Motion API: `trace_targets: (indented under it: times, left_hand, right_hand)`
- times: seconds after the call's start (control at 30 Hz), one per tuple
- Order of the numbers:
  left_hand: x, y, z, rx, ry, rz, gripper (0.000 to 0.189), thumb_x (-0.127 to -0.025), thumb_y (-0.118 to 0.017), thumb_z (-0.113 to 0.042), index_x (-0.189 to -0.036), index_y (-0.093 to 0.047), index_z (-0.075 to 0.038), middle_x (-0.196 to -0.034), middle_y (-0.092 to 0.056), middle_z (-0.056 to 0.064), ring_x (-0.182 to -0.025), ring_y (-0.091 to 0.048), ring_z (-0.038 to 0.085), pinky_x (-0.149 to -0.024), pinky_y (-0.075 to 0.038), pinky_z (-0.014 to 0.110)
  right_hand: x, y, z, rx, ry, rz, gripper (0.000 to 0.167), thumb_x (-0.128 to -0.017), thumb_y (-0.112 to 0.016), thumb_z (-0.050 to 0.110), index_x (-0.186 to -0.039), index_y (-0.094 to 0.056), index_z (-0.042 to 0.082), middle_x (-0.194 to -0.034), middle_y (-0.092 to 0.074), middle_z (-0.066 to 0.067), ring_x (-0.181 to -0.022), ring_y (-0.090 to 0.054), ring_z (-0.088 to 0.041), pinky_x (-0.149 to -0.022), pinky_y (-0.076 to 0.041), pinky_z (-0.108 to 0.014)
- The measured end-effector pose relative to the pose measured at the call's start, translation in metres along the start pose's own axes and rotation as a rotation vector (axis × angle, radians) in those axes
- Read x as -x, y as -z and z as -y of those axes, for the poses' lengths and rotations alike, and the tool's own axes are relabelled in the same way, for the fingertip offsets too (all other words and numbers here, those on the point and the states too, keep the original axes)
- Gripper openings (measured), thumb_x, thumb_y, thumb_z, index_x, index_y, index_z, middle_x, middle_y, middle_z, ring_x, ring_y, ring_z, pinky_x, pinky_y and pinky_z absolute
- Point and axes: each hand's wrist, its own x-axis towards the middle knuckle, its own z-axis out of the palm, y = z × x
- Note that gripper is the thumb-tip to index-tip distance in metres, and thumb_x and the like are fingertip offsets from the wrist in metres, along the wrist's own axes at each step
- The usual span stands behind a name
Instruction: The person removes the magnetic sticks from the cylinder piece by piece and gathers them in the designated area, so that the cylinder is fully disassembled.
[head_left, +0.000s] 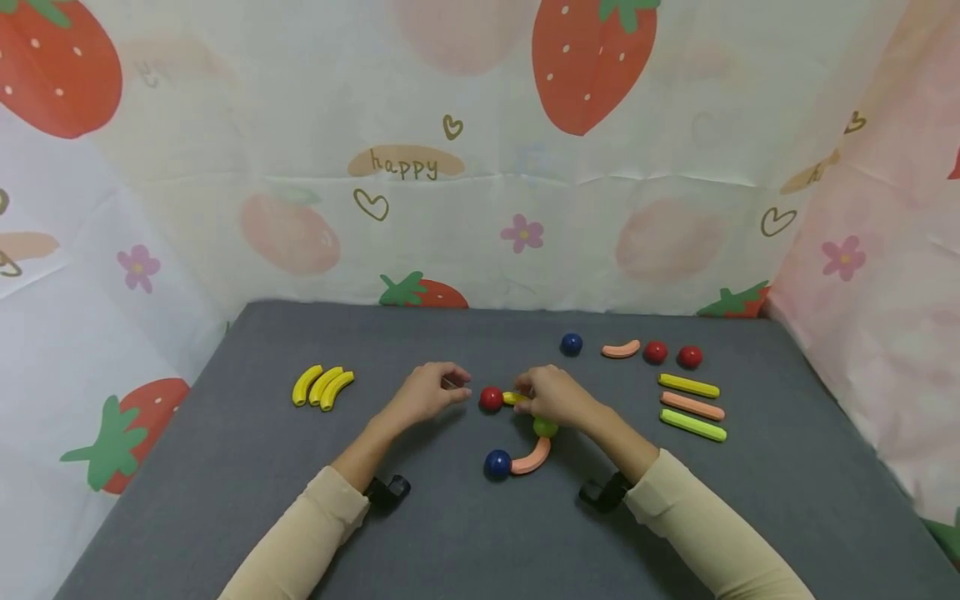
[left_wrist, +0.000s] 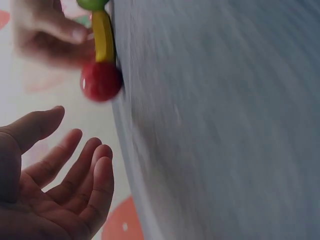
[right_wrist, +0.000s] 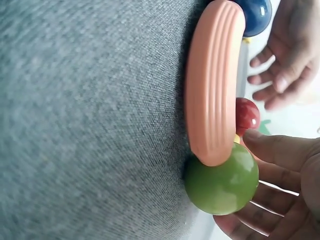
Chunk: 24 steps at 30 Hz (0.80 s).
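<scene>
My left hand hovers left of a red ball, its fingers loosely spread and holding nothing. The ball joins a yellow curved stick, and a green ball sits at that stick's other end. From the green ball a pink curved stick runs to a dark blue ball, making an open curve on the cloth. My right hand is over the yellow stick and beside the green ball, partly hiding both in the head view. Its fingers look relaxed in the right wrist view, with a gap between thumb and fingers.
Three yellow curved sticks lie together at the left of the grey tabletop. Back right are a blue ball, a pink curved stick and two red balls. Below them lie straight yellow, pink and green sticks.
</scene>
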Motion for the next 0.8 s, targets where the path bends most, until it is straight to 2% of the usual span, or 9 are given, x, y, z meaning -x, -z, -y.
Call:
trace_targets:
  times: [0.17,0.3,0.5,0.8]
  left_hand:
    - [-0.009,-0.015,-0.018,0.006,-0.016,0.029,0.030,-0.091,-0.069,-0.021,-0.116,-0.067,-0.006,-0.112,-0.070,0.011,-0.100,-0.066,0.024,-0.081,-0.056,0.036]
    - [-0.013,-0.023,-0.027,-0.021,0.005,0.043,0.031,-0.090,-0.070,-0.021,-0.117,-0.067,-0.007,-0.113,-0.069,0.010,-0.101,-0.066,0.024,-0.084,-0.055,0.037]
    - [-0.016,-0.031,-0.032,-0.096,0.040,0.047,0.032,-0.088,-0.073,-0.019,-0.117,-0.068,-0.007,-0.112,-0.070,0.010,-0.101,-0.064,0.024,-0.088,-0.053,0.038]
    - [-0.016,-0.033,-0.034,-0.093,0.073,0.024,0.029,-0.086,-0.075,-0.017,-0.113,-0.070,-0.008,-0.108,-0.071,0.009,-0.096,-0.065,0.023,-0.083,-0.054,0.035]
  right_hand:
    - [-0.004,-0.002,0.000,0.012,0.013,-0.010,0.020,-0.087,-0.073,0.017,-0.103,-0.075,0.005,-0.097,-0.074,-0.007,-0.084,-0.066,-0.016,-0.077,-0.056,-0.034]
    - [-0.007,-0.004,0.000,0.026,0.022,-0.002,0.014,-0.087,-0.073,0.014,-0.098,-0.076,0.006,-0.093,-0.074,-0.006,-0.077,-0.063,-0.013,-0.071,-0.054,-0.029]
    - [-0.008,-0.006,-0.003,0.034,0.027,0.005,0.012,-0.087,-0.070,0.006,-0.097,-0.076,0.005,-0.091,-0.073,-0.006,-0.073,-0.060,-0.013,-0.067,-0.052,-0.028]
    - [-0.007,-0.006,-0.002,0.040,0.048,0.003,0.011,-0.087,-0.069,0.006,-0.096,-0.076,0.005,-0.089,-0.073,-0.006,-0.071,-0.059,-0.013,-0.067,-0.050,-0.026]
